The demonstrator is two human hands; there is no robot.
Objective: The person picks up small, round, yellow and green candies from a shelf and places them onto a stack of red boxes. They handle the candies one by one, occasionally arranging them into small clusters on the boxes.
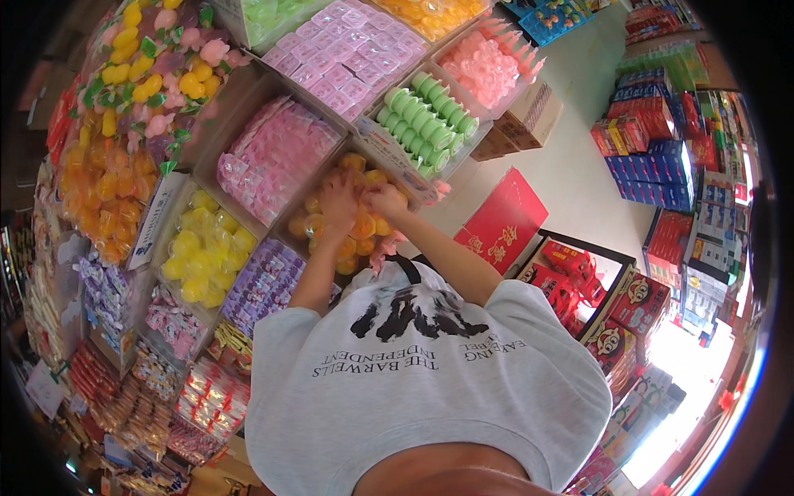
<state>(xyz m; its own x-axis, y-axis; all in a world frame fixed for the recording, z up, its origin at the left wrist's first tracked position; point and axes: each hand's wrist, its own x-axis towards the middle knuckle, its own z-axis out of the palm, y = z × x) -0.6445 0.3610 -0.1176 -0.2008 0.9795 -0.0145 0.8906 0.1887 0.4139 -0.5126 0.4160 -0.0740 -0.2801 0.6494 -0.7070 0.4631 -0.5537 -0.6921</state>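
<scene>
Both of my hands reach into a bin of orange jelly-like balls [364,227] in clear plastic shells. My left hand [339,201] lies over the balls near the middle of the bin, back upward, fingers pointing away from me. Just to its right, my right hand [386,201] is bent inward with its fingers curled down among the balls. The fingertips of the two hands are close together, and what lies under them is hidden. It is unclear whether either hand grips a ball.
Neighbouring bins hold pink packets [279,158], yellow balls [208,248], purple packets [263,285] and green capped cups [428,121]. A bin wall separates each. At right, a red carton flap [502,220] stands beside a black-framed display [608,248]. Stacked boxes [651,173] line the aisle.
</scene>
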